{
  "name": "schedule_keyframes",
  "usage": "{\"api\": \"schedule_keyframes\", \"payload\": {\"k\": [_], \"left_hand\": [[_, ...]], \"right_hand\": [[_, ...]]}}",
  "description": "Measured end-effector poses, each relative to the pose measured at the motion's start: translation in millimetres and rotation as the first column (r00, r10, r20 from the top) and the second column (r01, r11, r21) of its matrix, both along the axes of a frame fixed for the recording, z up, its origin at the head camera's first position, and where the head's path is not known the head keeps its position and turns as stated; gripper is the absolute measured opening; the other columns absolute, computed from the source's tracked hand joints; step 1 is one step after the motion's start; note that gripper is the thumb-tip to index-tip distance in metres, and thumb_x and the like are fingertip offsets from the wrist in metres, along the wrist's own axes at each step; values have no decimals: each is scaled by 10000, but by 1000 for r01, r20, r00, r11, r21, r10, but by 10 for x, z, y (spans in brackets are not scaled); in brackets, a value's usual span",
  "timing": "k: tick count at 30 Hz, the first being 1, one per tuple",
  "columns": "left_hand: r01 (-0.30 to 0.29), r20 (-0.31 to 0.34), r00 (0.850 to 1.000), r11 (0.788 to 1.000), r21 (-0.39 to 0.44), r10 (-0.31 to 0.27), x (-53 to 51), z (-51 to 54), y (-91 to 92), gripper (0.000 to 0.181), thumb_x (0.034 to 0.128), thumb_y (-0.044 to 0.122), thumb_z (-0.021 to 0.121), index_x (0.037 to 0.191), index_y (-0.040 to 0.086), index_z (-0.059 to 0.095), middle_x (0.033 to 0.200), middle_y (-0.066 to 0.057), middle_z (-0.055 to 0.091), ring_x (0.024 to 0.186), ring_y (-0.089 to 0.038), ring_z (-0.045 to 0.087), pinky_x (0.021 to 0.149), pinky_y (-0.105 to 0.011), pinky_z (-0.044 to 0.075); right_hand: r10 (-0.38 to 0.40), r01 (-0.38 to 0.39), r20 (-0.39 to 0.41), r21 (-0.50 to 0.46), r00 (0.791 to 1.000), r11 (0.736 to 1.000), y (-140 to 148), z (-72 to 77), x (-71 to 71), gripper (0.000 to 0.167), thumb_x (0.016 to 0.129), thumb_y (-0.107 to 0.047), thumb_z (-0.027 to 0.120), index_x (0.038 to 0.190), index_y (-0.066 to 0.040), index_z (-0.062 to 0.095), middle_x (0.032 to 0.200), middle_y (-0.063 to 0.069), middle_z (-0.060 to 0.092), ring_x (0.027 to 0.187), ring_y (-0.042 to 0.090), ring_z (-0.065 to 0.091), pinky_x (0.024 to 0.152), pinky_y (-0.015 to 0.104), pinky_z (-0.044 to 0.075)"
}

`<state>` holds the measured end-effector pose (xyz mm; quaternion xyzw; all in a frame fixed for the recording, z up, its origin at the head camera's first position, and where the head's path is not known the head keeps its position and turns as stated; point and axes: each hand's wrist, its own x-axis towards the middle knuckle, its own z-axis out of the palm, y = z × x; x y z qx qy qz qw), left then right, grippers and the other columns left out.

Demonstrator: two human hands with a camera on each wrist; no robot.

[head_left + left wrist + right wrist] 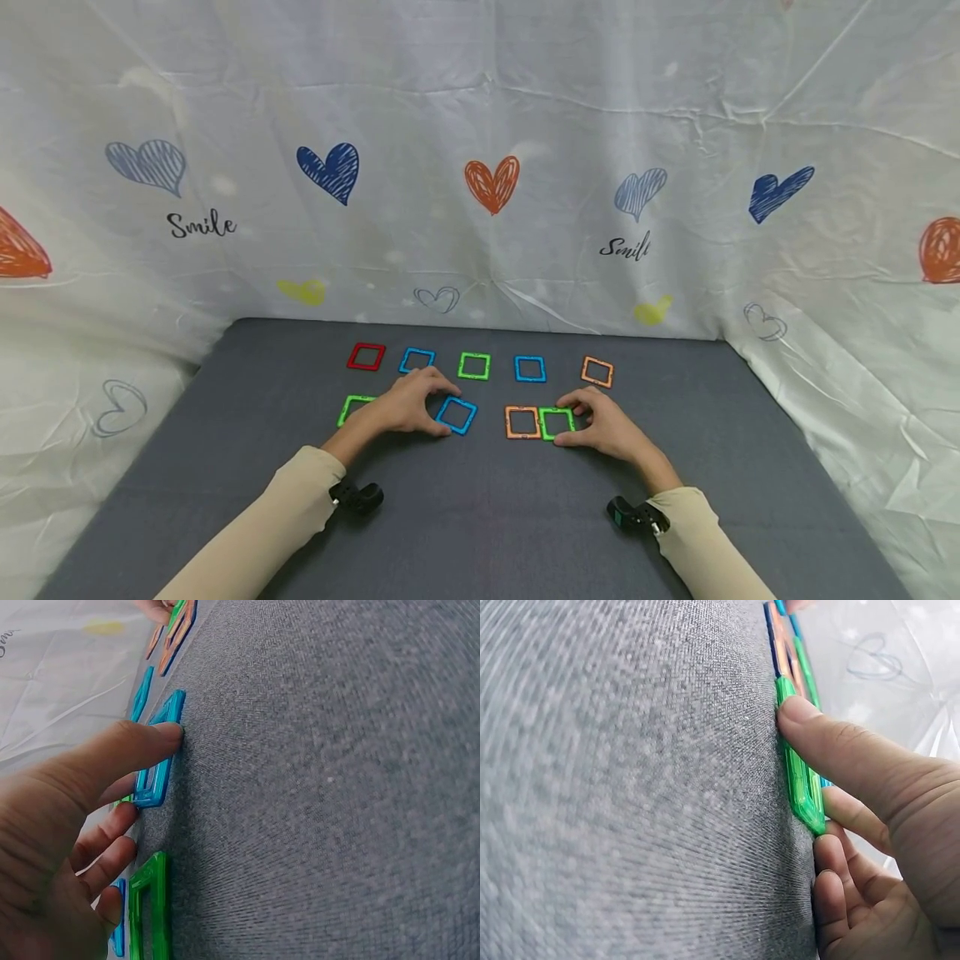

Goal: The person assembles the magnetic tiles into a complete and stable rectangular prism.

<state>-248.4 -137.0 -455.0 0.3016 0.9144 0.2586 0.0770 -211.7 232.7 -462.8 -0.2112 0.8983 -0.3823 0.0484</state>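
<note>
My left hand [411,403] pinches a blue square frame tile [447,402] between thumb and fingers; the tile sits slightly turned on the cloth. In the left wrist view the thumb lies on the near edge of that blue tile [154,796]. A green square frame tile [557,409] is gripped at its edges by my right hand [609,427]. Its left side meets an orange square tile [522,409], which lies flat. The right wrist view shows the thumb pressing the green tile [801,780]. Another green tile [352,402] is partly hidden behind my left hand.
Along the back lie a red tile [367,344], a blue tile [417,350] partly near my left hand, a green tile [474,355], another blue tile [530,358] and an orange tile [597,360]. A white curtain [495,258] with printed hearts borders the grey table [480,525].
</note>
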Motion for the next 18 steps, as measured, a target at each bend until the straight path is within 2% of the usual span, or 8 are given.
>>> {"api": "schedule_keyframes", "payload": {"k": [9, 18], "left_hand": [[3, -32, 999, 1000, 17, -3, 8, 3, 30, 476, 778, 301, 907, 1178, 135, 708, 1155, -27, 578, 1043, -256, 539, 918, -540, 415], [-11, -27, 1000, 998, 62, 13, 80, -1, 38, 478, 808, 339, 877, 1187, 125, 679, 1156, -12, 607, 1059, -254, 540, 931, -514, 420]], "right_hand": [[-1, 1, -3, -6, 1000, 1000, 12, -17, 4, 529, 787, -230, 912, 1215, -19, 681, 1174, 94, 602, 1009, 254, 542, 825, 413, 485], [1, -1, -4, -12, 1000, 1000, 11, -25, 4, 535, 790, -243, 910, 1219, -22, 679, 1182, 88, 601, 1012, 252, 540, 831, 413, 479]]}}
